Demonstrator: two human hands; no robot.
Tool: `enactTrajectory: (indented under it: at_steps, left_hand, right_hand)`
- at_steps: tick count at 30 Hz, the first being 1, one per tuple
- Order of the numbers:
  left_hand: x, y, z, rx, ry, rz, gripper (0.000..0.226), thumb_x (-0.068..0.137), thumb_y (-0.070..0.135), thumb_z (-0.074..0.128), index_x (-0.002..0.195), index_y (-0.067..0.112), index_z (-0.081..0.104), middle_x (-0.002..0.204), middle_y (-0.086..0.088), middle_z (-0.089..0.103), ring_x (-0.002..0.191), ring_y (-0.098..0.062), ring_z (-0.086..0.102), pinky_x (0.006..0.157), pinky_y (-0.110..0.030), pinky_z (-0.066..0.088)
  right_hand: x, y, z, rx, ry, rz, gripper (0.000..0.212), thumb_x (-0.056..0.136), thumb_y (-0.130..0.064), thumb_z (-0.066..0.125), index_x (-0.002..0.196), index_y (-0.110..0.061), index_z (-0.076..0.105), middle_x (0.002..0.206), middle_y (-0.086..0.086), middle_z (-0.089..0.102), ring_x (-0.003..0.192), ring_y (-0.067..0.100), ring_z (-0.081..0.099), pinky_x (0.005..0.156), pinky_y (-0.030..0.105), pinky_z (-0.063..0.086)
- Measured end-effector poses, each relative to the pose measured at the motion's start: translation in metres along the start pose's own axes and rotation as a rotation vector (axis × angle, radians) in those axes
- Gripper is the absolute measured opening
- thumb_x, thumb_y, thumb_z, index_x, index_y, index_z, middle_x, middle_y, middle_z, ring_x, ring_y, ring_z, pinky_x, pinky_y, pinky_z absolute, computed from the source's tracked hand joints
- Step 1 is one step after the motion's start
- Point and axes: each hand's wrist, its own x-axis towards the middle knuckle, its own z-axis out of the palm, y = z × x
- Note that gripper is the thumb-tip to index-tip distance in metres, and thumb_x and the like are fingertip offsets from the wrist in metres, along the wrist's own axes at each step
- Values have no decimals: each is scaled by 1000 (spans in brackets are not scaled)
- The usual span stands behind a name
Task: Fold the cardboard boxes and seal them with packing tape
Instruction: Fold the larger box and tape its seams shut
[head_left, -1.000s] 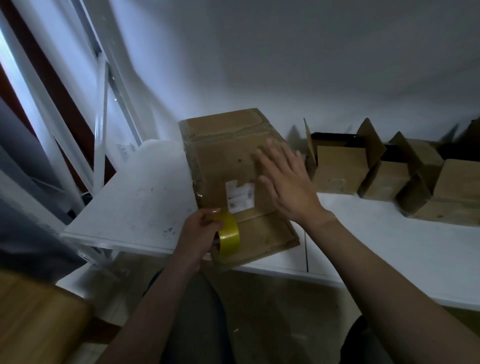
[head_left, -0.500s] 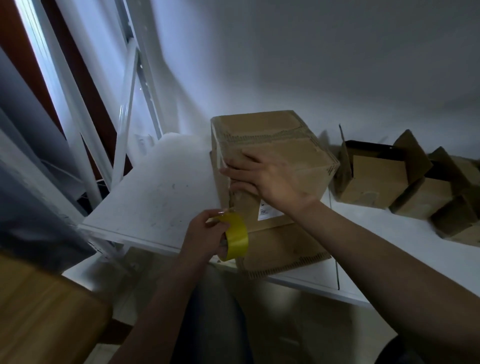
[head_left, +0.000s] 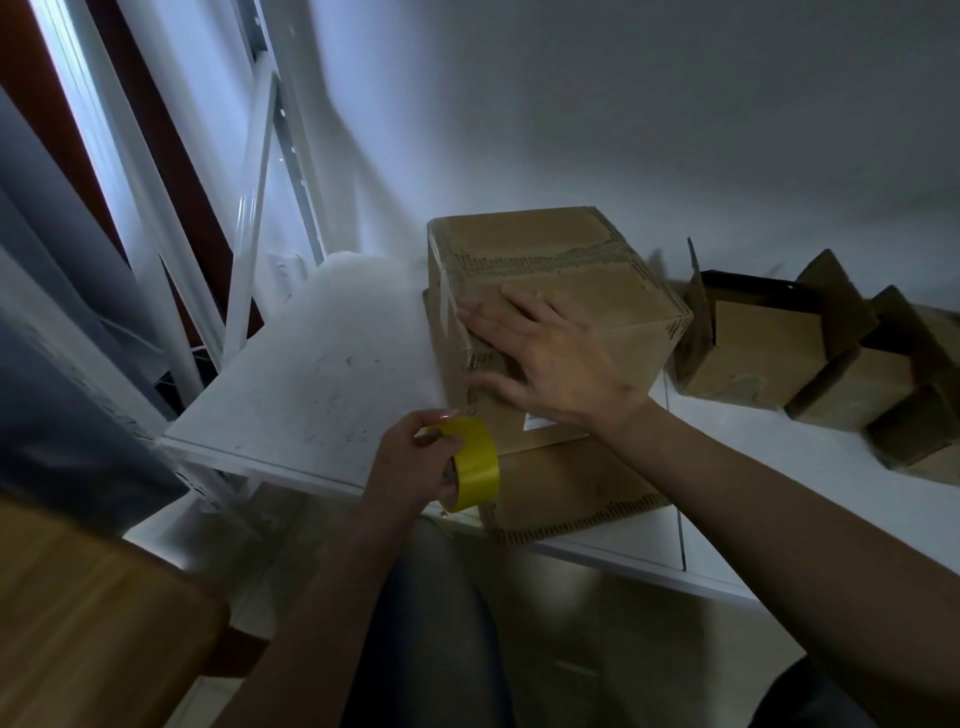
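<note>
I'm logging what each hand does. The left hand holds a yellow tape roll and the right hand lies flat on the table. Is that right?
Not quite. In the head view the right hand lies flat on the box, not on the table. The left hand does hold the yellow tape roll.

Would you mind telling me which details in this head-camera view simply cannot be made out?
- The white label on the cardboard box: head view, mostly covered by the right hand; print unreadable.
- The core of the tape roll: head view, hidden by the left hand gripping it.
- The open boxes at far right: head view, blurred and cut off by the frame edge; count unclear.
</note>
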Motion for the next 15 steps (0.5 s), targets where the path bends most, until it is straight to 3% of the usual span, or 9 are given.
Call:
enactTrajectory:
  at_steps: [2, 4, 7, 10, 12, 15]
  left_hand:
    - [2, -2, -1, -1, 0, -9, 27, 93, 11, 67, 116, 25, 67, 125, -11, 58, 110, -36, 62, 86, -56, 59]
    - [1, -2, -1, -20, -6, -18, 27, 93, 10, 66, 115, 24, 66, 124, -12, 58, 109, -35, 62, 85, -53, 60]
    - [-2, 1, -2, -9, -14, -6, 25, 93, 9, 65, 107, 29, 66, 123, -10, 59, 110, -33, 62, 86, -53, 60]
    - [-7, 4, -3, -8, -29, 2, 23, 92, 11, 67, 101, 33, 66, 120, -8, 60, 108, -32, 62, 87, -52, 60]
    - [-9, 6, -3, -18, -42, 3, 24, 91, 11, 69, 105, 30, 66, 119, -8, 62, 103, -31, 65, 78, -46, 62]
    - [-12, 8, 1, -4, -80, 13, 30, 91, 13, 71, 118, 24, 64, 127, -12, 59, 108, -36, 64, 76, -43, 62]
  right_hand:
    - [1, -15, 2, 68, 81, 139, 60, 100, -66, 29, 148, -36, 51, 151, -14, 50, 143, 28, 43, 114, 47, 33]
    - [1, -31, 8, 72, 185, 240, 50, 101, -57, 38, 139, -34, 61, 144, -12, 59, 138, 32, 48, 112, 52, 36]
    - [3, -39, 16, 62, 193, 306, 47, 97, -51, 47, 136, -33, 64, 142, -13, 60, 138, 35, 49, 111, 56, 35]
    - [2, -35, 17, 40, 133, 259, 57, 93, -58, 45, 143, -32, 57, 147, -11, 56, 139, 36, 47, 111, 56, 35]
    - [-2, -25, 13, 65, 65, 198, 68, 91, -64, 43, 150, -31, 48, 154, -10, 49, 143, 34, 42, 114, 52, 33]
    - [-11, -8, 13, 207, 102, 97, 57, 97, -52, 51, 147, -26, 52, 154, -6, 48, 144, 34, 41, 117, 50, 30]
